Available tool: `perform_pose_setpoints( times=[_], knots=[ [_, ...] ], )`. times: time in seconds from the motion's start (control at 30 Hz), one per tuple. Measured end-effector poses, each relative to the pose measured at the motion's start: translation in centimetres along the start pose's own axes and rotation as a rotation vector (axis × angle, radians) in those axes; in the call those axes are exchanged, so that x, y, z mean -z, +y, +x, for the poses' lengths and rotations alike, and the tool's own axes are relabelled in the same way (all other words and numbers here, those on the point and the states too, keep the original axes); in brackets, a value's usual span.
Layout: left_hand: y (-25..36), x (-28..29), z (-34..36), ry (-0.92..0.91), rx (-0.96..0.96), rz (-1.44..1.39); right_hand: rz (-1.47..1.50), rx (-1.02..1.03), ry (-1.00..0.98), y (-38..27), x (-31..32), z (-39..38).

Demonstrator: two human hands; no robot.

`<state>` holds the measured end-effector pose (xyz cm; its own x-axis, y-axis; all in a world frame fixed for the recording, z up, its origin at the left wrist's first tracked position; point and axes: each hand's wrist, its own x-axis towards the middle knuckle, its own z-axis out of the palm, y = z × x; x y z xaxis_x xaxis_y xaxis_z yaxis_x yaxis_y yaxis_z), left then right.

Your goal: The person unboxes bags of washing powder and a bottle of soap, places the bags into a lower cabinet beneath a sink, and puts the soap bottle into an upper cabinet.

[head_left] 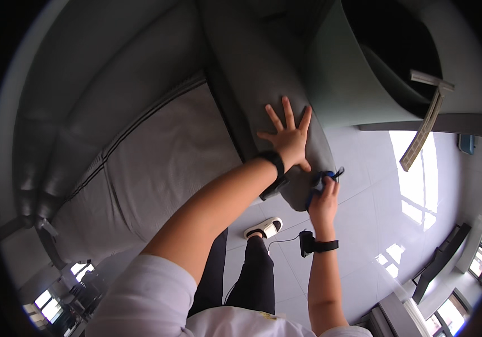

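Note:
My left hand (289, 137) lies flat with its fingers spread on the grey sofa armrest (263, 78). Just nearer to me, my right hand (324, 205) is closed around a small blue tool with a black loop (326, 177). That tool is pressed to the rounded front end of the armrest; my fingers cover most of it, so its exact kind cannot be made out. Both wrists wear black bands, and a small black box (306, 243) is fixed to the right one.
Left of the armrest is the grey seat cushion (168, 151). A large pale green curved piece (353, 84) stands at the right, with a T-shaped beige bar (426, 123) in front of it. Below are the tiled floor (359, 224) and my slippered foot (263, 227). A thin cable hangs from the box.

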<state>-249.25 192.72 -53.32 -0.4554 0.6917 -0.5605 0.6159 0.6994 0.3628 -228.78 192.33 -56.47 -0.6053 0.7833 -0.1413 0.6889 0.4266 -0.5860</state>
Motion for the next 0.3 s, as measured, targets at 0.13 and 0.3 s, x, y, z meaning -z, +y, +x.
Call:
perform_pose_setpoints(
  times=[0.13,0.3],
  knots=[
    [-2.7,-2.7,0.0,0.105,-0.138,-0.057,0.028,-0.026,-0.070,2.1,-2.5,0.4],
    [-9.9,-2.8,2.2,0.116,-0.199,0.148,0.130,-0.067,-0.232,1.8,-9.3,3.6]
  ],
)
